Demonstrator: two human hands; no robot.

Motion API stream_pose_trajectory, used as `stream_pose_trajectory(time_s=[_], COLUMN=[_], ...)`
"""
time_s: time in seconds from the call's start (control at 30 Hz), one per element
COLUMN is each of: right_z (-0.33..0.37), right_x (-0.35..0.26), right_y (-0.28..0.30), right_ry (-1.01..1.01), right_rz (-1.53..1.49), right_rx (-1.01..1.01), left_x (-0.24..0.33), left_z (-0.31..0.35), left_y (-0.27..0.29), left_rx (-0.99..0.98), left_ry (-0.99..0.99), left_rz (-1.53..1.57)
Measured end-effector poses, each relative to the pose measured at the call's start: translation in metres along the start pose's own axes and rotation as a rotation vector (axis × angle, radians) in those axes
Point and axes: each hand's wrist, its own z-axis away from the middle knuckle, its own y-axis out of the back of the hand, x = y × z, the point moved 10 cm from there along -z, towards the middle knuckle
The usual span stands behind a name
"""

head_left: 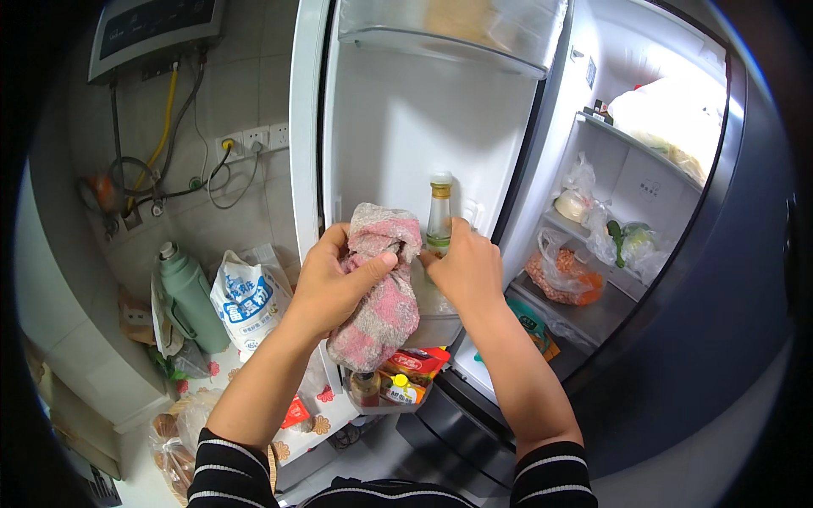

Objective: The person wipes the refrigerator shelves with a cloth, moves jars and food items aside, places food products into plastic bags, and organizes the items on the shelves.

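A pink and grey cloth hangs bunched in my left hand, with the thumb pressed over its front. To the right of it, my right hand is closed around the lower part of a glass bottle with a white cap. That bottle is upright in front of the open fridge door's white inner panel; its base is hidden by my fingers. Below my hands, a lower door shelf carries a small dark-topped jar and a red packet.
Right of the door, the lit fridge compartment holds bagged food, including a bag of reddish-orange pieces. An upper door shelf is above. On the left stand a green flask and a white bag on a patterned tabletop.
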Motion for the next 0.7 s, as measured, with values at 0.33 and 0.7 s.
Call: stream_pose_trajectory(time_s=[0.33,0.7], right_z=[0.017,0.067], right_x=[-0.001,-0.005], right_y=[0.02,0.061], right_ry=[-0.127,0.309], right_rz=[0.16,-0.331], right_rx=[-0.028,0.372], left_x=[0.001,0.006], left_z=[0.008,0.017], left_y=[-0.007,-0.013], left_rx=[-0.047,-0.06], left_ry=[0.006,-0.058], left_rz=[0.06,0.114])
